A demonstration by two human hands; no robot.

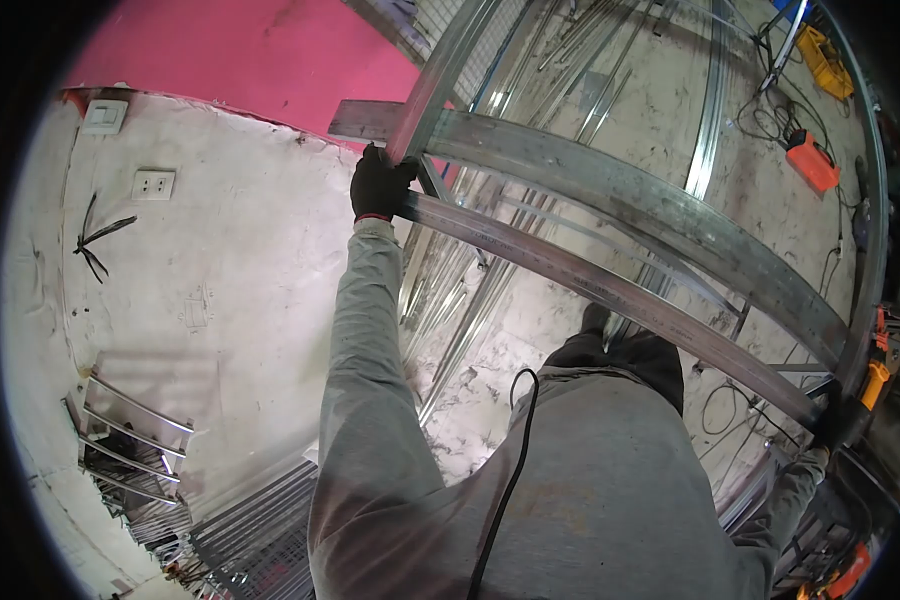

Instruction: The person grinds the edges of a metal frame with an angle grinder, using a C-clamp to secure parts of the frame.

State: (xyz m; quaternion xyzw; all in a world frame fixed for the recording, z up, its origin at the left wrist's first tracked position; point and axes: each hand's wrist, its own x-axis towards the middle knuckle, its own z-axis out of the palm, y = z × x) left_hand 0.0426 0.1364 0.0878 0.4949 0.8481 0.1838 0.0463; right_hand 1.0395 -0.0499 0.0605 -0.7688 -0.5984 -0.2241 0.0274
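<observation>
A large metal frame (610, 280) of square tubing spans the view in front of my body, held at its two sides. My left hand (378, 185), in a black glove, is closed around the frame's left corner, beside the wall. At the far right, my right hand (838, 418), also gloved in black, is closed on the frame's right end; its fingers are partly hidden in shadow. A flat crossbar (630, 190) runs between the sides just beyond the near tube.
Long metal profiles (560, 60) lie on the scuffed floor. An orange tool (812, 162) with a cable and a yellow case (825, 60) are at the upper right. The white wall at left carries a socket (154, 184) and a rack of bars (135, 440).
</observation>
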